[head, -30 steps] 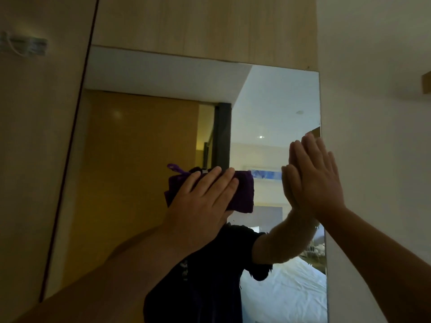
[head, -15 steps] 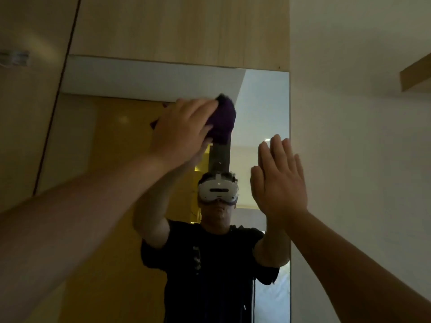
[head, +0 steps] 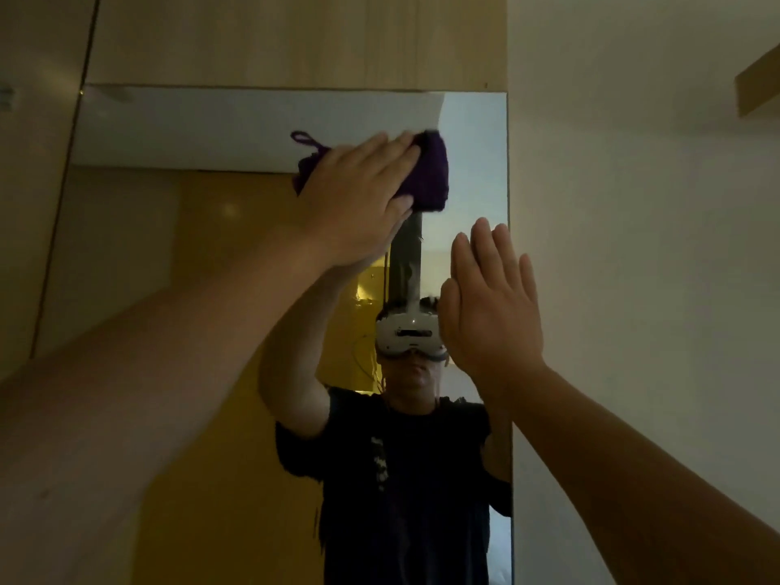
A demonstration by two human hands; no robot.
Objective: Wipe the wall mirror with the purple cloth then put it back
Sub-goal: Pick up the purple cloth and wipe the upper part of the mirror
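Observation:
The wall mirror (head: 177,255) fills the middle of the view, set in a light wooden wall. My left hand (head: 358,196) presses the folded purple cloth (head: 430,175) flat against the upper part of the glass, near its top edge; a small loop of the cloth sticks out at the upper left. My right hand (head: 489,306) lies flat and open against the mirror's right edge, lower than the cloth, holding nothing. The glass reflects a person in a dark shirt with both arms raised.
A white wall (head: 633,289) adjoins the mirror's right edge. A wooden shelf corner (head: 755,86) juts out at the upper right. Wooden panelling (head: 295,35) runs above and to the left of the mirror.
My left hand has carried the cloth from the middle of the mirror up to near its top edge. My right hand has stayed flat on the right edge.

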